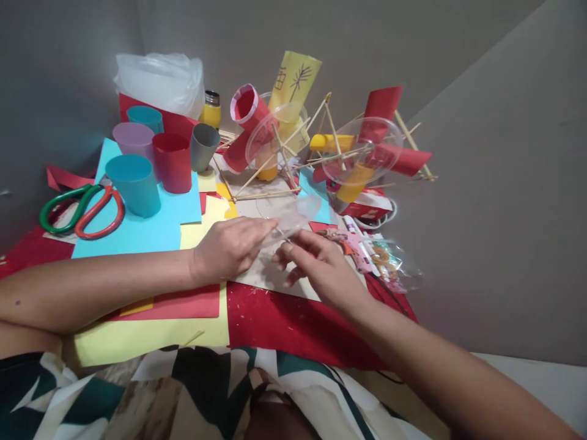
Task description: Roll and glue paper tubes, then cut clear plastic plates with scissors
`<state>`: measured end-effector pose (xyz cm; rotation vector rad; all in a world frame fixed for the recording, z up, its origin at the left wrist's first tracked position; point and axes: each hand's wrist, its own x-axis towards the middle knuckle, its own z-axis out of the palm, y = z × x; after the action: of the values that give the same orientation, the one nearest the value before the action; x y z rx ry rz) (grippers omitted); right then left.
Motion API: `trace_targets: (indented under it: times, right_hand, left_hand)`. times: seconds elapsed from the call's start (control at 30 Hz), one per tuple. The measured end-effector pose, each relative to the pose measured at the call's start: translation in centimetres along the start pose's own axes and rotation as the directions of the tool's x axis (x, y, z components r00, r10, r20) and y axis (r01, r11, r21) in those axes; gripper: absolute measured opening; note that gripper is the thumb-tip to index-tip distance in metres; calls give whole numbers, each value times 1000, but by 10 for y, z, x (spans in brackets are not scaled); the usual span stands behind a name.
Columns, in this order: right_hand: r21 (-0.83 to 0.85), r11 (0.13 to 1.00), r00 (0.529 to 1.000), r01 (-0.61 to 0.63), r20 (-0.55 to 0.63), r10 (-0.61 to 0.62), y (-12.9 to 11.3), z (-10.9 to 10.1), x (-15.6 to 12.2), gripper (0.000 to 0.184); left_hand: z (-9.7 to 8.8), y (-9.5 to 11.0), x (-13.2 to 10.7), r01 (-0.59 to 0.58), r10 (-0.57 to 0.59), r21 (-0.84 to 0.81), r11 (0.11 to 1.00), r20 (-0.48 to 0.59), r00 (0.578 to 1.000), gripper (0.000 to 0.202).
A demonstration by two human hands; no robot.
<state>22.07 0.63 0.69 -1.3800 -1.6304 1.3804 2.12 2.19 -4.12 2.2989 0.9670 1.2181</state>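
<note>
My left hand (233, 245) is closed, its thumb and fingers pressed together at the edge of a clear plastic lid (298, 214). The lid is see-through and partly blurred, tilted above a grey board. My right hand (323, 266) pinches the lid's near edge with thumb and forefinger, the other fingers curled loosely. A thin pale stick-like piece shows between the fingertips, too small to name. Just behind the lid stands a construction of wooden sticks (268, 195) with a clear round disc (263, 137) and red and yellow paper tubes.
A second stick model (339, 143) stands at the back right. Coloured cups (134, 186) and green-and-orange-handled scissors (99, 211) are on blue paper at the left. A pink glue gun (360, 252), markers and a bag of rubber bands (389, 263) lie right of my right hand.
</note>
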Motion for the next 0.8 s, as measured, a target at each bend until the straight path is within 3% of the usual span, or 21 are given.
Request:
trace_targets:
  times: [0.07,0.13,0.23,0.3,0.33,0.4,0.43,0.47,0.53,0.57,0.6,0.63,0.7,0.73,0.77,0.8]
  right_hand:
    - [354,928,992,-116,94,88,6,4,-4,27]
    - [566,792,971,-227,196,138,9,6,-6,24]
    - [657,663,928,-358,331,173,11,4,-6,25]
    - [606,728,931,-320,343,124,14,1,-4,29]
    - [536,810,949,-240,304,80,16,-1,-2,30]
    - [225,973,988,61,121,-90,23,-5,1,28]
    - [-18,971,971,240,25,-239,27,-6,3,25]
    - [-275,881,913,384,-33,-408,31,-8,4,22]
    - [-655,570,749,495,-10,-663,37,-9,7,21]
    - [-742,454,696,493,24,-718,38,-9,7,24]
    - [-773,412,679,483,35,-733,39,-9,7,26]
    - [-755,452,703,475,16,-711,37,-8,7,27]
    - [-534,728,847,429,-42,-530,31,-6,5,26]
    - [-319,883,928,345,-26,-372,27,-6,3,26]
    - [-70,976,978,205,38,-203,23,-6,2,27]
    - [162,986,989,38,134,-60,19,-6,1,27]
  left_hand:
    - [-3,3,1,66,-63,-51,997,42,997,40]
    - [-6,4,1,116,-111,-130,985,41,993,36]
    - [-8,1,0,121,-114,-190,974,45,992,35]
    - [-8,-1,-3,38,-33,-160,986,30,999,36]
    - [-7,-2,-4,-31,32,-132,991,8,999,38]
    - [-6,-1,-5,-157,155,-76,985,-31,987,44]
    - [-5,1,-6,-186,184,-58,981,-46,982,45]
    - [-4,4,-6,-179,176,-52,983,-58,983,45]
    - [-2,12,-4,-76,69,-72,994,-92,993,41]
    - [-1,16,-3,-6,-4,-94,996,-109,994,39]
    - [0,19,-3,59,-74,-118,991,-124,989,37]
    - [0,21,-2,112,-130,-137,984,-129,983,37]
    - [0,20,0,152,-169,-136,979,-120,978,36]
    - [-1,18,0,134,-146,-118,984,-103,984,37]
    - [-2,14,0,91,-99,-97,991,-80,992,38]
    - [-3,10,0,36,-40,-76,996,-50,998,40]
